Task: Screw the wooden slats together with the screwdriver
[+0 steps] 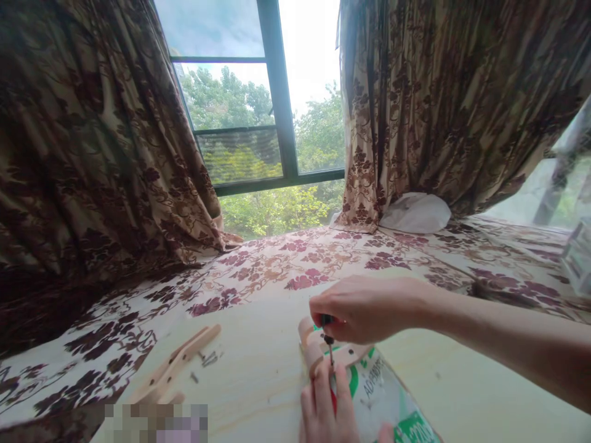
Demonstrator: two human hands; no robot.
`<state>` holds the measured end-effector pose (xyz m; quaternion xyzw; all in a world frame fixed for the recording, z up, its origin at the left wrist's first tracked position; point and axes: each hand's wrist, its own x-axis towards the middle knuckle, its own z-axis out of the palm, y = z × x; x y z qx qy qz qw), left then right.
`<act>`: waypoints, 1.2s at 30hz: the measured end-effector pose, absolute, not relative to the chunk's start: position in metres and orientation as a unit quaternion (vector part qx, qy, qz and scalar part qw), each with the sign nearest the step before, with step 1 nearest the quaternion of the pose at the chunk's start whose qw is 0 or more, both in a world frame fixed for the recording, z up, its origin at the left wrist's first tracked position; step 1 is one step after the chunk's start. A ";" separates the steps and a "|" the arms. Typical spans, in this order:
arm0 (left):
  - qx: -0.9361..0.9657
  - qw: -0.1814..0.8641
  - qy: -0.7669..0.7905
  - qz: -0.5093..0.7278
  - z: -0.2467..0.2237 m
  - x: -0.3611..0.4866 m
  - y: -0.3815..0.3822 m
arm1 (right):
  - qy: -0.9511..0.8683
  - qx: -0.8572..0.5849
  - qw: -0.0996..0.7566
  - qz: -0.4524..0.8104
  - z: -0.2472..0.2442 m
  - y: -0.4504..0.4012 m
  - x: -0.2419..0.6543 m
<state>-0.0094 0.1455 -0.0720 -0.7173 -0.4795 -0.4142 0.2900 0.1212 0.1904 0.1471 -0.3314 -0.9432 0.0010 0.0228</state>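
Observation:
My right hand (357, 307) is closed around the dark handle of a screwdriver (329, 339), its thin shaft pointing down. The tip meets pale wooden pieces (313, 354), one of them a rounded bar; a screw under the tip is too small to make out. My left hand (327, 406) presses its fingertips on the wood on both sides of the tip, holding it steady. Beneath the wood lies a white and green printed packet (383, 394). To the left rest more wooden pieces (178, 363) with dark holes, beside several small screws (210, 358).
The pale tabletop (249, 369) borders a flower-patterned cloth (258, 271). Patterned curtains (106, 135) hang on both sides of a window (286, 123). A white bundle (415, 213) lies by the right curtain. A clear box (577, 258) stands at the right edge. A blurred patch covers the lower left.

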 end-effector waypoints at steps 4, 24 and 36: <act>-0.719 0.257 -0.470 -0.444 -0.073 -0.005 0.147 | -0.936 -0.349 0.031 -0.030 0.138 0.192 0.111; -0.722 0.258 -0.517 -0.381 -0.067 -0.008 0.138 | -0.938 -0.345 0.018 -0.021 0.142 0.191 0.118; -0.718 0.371 -0.448 -0.382 -0.056 -0.011 0.149 | -0.935 -0.353 -0.021 -0.007 0.155 0.193 0.118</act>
